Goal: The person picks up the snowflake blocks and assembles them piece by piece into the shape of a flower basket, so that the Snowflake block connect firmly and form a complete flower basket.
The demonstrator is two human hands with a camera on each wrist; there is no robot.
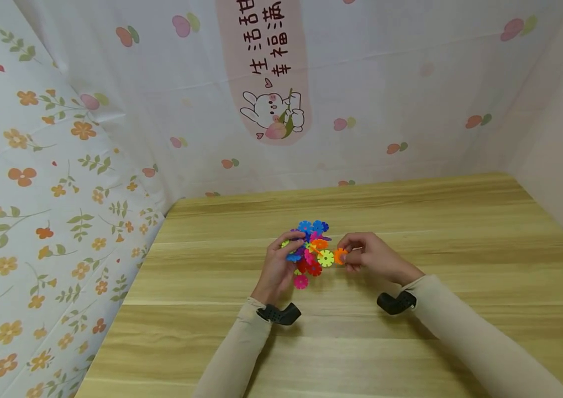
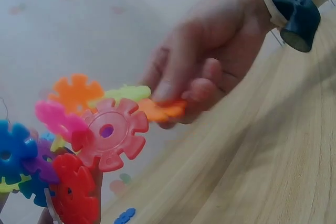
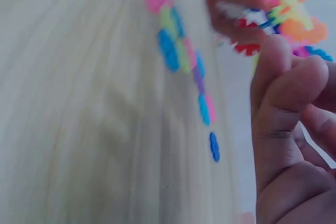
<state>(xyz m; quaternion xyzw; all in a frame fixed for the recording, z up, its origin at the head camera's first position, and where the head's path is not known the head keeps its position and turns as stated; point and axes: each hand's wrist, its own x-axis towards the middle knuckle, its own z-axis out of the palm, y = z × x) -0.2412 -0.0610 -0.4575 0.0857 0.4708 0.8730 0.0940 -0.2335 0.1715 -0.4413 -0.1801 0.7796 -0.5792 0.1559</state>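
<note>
My left hand [image 1: 277,268] holds a cluster of interlocking plastic flower discs [image 1: 306,255] in red, pink, purple, blue, yellow and orange above the table. In the left wrist view a translucent pink disc [image 2: 111,135] faces the camera, beside a red disc [image 2: 73,190]. From the right, my right hand [image 1: 375,258] pinches an orange disc [image 1: 340,256] between thumb and fingers. That orange disc is right at the edge of a yellow-green disc [image 1: 326,258] on the cluster's right side. In the right wrist view, the right hand's fingers [image 3: 289,87] hide the orange disc.
Several loose discs [image 3: 169,51] in blue, pink, yellow and purple lie in a line on the wooden table [image 1: 460,249]. A patterned white cloth [image 1: 385,83] hangs behind the table, and a floral cloth [image 1: 52,221] hangs on the left.
</note>
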